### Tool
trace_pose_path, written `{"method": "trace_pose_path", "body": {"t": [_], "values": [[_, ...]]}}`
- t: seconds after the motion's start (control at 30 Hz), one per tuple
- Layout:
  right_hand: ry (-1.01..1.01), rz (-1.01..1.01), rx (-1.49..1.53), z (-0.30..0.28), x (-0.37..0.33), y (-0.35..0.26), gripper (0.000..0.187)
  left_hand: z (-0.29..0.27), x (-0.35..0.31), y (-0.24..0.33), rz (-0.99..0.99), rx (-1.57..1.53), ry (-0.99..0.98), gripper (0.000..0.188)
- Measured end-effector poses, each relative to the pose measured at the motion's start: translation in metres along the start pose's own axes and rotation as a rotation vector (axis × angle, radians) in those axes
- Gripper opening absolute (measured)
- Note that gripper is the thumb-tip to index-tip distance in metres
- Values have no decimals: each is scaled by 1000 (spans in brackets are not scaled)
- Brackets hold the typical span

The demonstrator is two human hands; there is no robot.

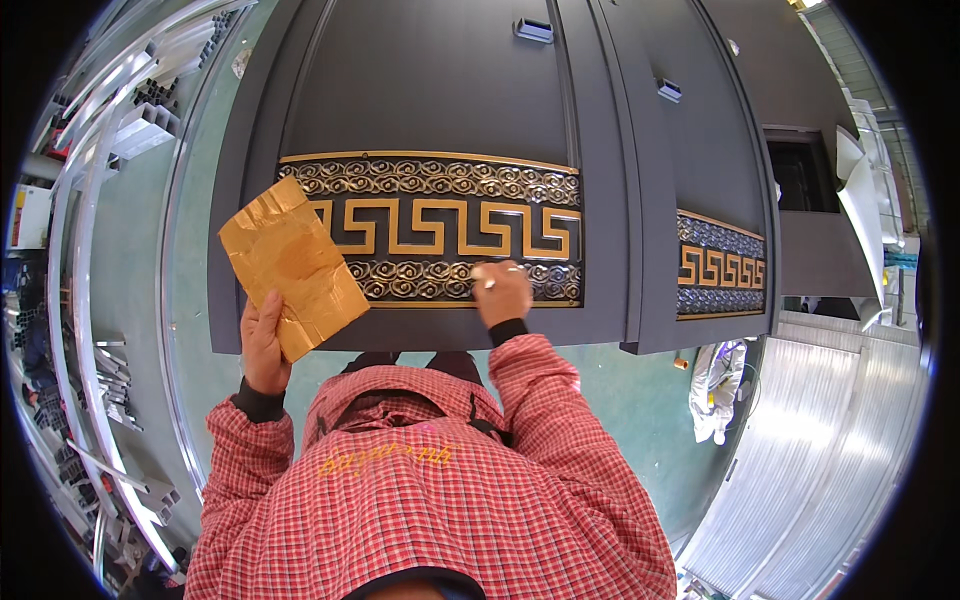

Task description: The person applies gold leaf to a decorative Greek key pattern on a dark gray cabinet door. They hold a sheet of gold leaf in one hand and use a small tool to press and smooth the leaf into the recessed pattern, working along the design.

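Note:
My left hand [266,345] grips the lower corner of a gold-coated flat piece of cardboard [290,262], thumb on top; its surface is creased, with a darker smear in the middle. That piece covers the left end of a decorated panel [440,225] on a dark grey door. Gold key-pattern relief runs along the panel, with rows of curling scrollwork above and below it. At the lower scroll row, right of the middle, is my right hand [503,292]. Its fingers are pinched together at the relief, and whatever small thing they may hold cannot be made out.
A second dark grey door [690,170] with a similar gold panel [720,265] lies to the right. Metal profiles [145,130] are stacked at the far left. Crumpled plastic wrap [717,390] and a small tape roll [681,364] lie on the green floor [620,420].

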State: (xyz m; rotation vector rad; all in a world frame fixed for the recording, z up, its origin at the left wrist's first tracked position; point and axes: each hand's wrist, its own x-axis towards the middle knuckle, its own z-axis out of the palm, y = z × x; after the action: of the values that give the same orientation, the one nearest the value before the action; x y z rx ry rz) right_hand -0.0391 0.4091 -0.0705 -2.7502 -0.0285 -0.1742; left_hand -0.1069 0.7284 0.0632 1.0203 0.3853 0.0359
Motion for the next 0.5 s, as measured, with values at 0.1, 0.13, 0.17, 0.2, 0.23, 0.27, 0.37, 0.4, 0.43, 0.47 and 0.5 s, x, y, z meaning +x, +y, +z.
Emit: {"method": "trace_pose_path", "body": {"t": [0.1, 0.13, 0.17, 0.2, 0.23, 0.27, 0.37, 0.4, 0.43, 0.47, 0.5], "values": [[-35, -129, 117, 1, -1, 1, 14, 2, 1, -3, 21, -5, -9, 31], [0, -171, 59, -13, 2, 7, 14, 0, -1, -3, 25, -8, 3, 31], [35, -215, 1, -28, 6, 17, 15, -2, -3, -3, 29, -11, 16, 30], [-10, -291, -52, -40, 9, 36, 15, -4, -4, -4, 31, -13, 29, 30], [-46, -277, -5, -50, 8, 52, 14, -5, -6, -5, 34, -13, 43, 31], [-53, -259, 25, -46, 8, 55, 14, -6, -7, -6, 37, -14, 59, 31], [-69, -314, 106, -32, 4, 27, 14, -7, -8, -9, 20, -21, 61, 31], [-69, -354, 137, -20, 3, 8, 14, -6, -7, -10, 17, -12, 56, 32], [-53, -409, 147, -6, 3, -7, 14, -5, -7, -11, 13, -3, 51, 32], [-38, -433, 185, 4, 2, -23, 14, -4, -7, -12, 7, 7, 48, 33], [-21, -458, 220, 8, 1, -33, 14, -5, -8, -11, 6, 6, 53, 33]]}}
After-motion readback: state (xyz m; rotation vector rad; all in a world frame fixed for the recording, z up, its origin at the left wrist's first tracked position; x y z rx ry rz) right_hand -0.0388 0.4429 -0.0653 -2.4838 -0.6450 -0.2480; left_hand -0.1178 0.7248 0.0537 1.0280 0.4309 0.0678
